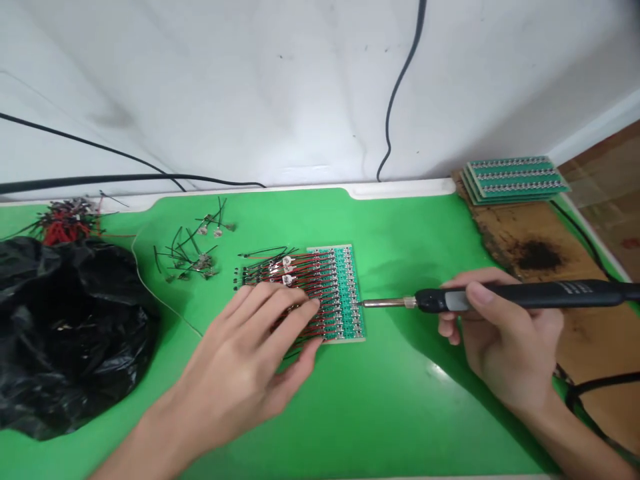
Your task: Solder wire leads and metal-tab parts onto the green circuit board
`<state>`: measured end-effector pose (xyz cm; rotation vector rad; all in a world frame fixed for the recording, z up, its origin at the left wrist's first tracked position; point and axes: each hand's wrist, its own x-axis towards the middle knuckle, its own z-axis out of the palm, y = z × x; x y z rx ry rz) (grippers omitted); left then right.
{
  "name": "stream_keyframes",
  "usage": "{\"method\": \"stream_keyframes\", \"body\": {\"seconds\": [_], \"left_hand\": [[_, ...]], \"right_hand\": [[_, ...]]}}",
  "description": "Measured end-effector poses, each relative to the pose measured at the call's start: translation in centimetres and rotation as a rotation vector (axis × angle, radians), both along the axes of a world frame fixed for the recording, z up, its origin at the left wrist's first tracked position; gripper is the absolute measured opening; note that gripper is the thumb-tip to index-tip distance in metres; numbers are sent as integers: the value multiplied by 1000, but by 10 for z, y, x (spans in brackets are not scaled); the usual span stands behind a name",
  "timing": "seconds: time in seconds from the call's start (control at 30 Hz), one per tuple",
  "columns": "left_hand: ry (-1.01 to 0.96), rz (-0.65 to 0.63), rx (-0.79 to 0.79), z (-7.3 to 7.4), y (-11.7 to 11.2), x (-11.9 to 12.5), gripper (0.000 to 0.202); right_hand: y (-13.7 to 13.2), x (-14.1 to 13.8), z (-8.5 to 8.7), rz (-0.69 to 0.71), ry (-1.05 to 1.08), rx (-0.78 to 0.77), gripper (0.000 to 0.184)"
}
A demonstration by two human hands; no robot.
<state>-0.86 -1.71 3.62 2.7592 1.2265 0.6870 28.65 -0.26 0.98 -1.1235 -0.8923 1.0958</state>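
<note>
A small green circuit board panel (pixel 346 293) lies on the green mat (pixel 390 400), with several red and black wires (pixel 280 270) running off its left side. My left hand (pixel 250 347) lies flat on those wires, fingers stretched out and pressing them down. My right hand (pixel 500 333) grips a black soldering iron (pixel 525 295) like a pen. Its metal tip (pixel 373 303) points left and sits at the right edge of the board.
A crumpled black plastic bag (pixel 65 327) fills the left side. Behind it lies a bundle of red and black wires (pixel 65 220), with loose wired parts (pixel 195 250) nearby. A stack of green boards (pixel 515 177) rests on a scorched brown sheet (pixel 540 250) at right. Cables run along the white wall.
</note>
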Motion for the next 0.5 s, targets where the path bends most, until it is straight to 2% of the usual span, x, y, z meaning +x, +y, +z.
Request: {"method": "stream_keyframes", "body": {"seconds": [0.17,0.27,0.37,0.5], "left_hand": [[85,-28,-110,-7,6,-4,56],[91,-27,-128,-14,8,-5,58],[61,-10,-156,-21,7,-1,58],[34,21,-166,-20,6,4,59]], "right_hand": [[-3,3,5,13,2,-59,17],[-5,10,3,23,20,-85,20],[-6,15,-2,97,23,-110,24],[-6,21,-8,30,21,-152,28]]}}
